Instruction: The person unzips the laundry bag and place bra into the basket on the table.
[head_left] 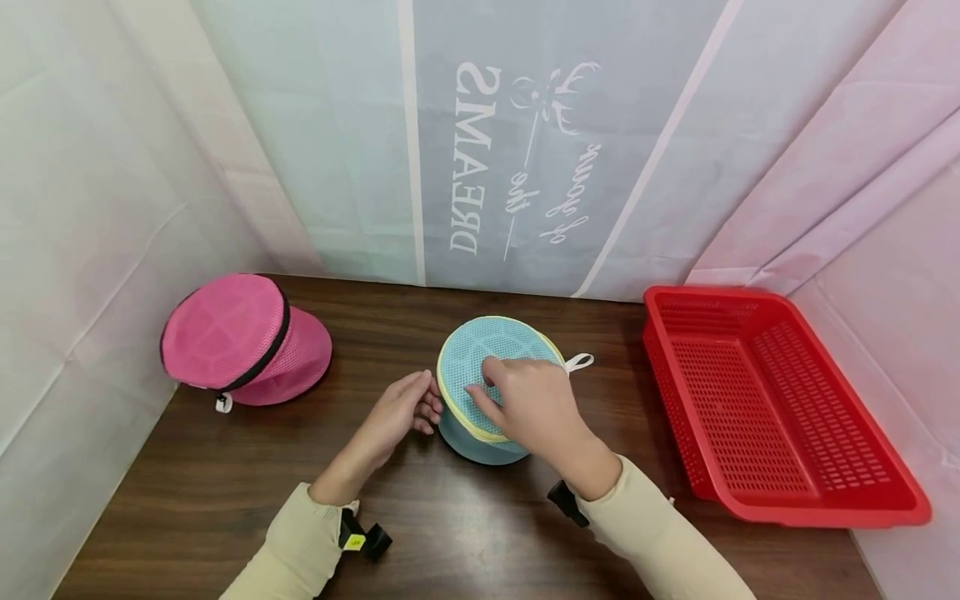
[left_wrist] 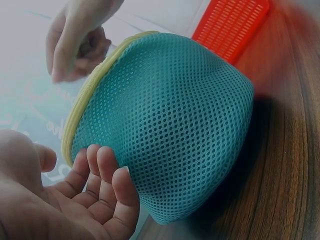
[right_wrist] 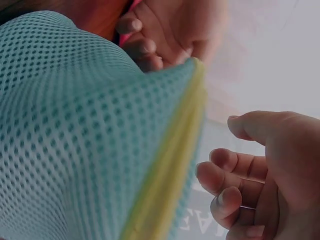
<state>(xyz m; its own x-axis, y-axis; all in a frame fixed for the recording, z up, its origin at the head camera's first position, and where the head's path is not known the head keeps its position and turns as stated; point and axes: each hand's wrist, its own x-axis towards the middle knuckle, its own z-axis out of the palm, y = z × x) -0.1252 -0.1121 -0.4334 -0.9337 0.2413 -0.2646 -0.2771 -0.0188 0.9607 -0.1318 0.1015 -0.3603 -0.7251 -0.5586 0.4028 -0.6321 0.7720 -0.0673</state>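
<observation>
A light-blue mesh laundry bag (head_left: 480, 359) with a yellow zipped rim stands on the table in front of me, a white loop (head_left: 578, 362) sticking out at its right. My left hand (head_left: 401, 414) is at the bag's left side, its fingers loosely bent against or very near the mesh. Over the bag's round top hovers my right hand (head_left: 534, 404), thumb apart from the loosely bent fingers. In the right wrist view this right hand (right_wrist: 270, 175) stands off from the yellow rim and holds nothing.
To the left a pink mesh bag (head_left: 225, 329) with a black rim stands on the dark wooden table (head_left: 450, 533). A red plastic basket (head_left: 675, 400) sits at the right. Printed curtains (head_left: 337, 125) hang along the back and both sides.
</observation>
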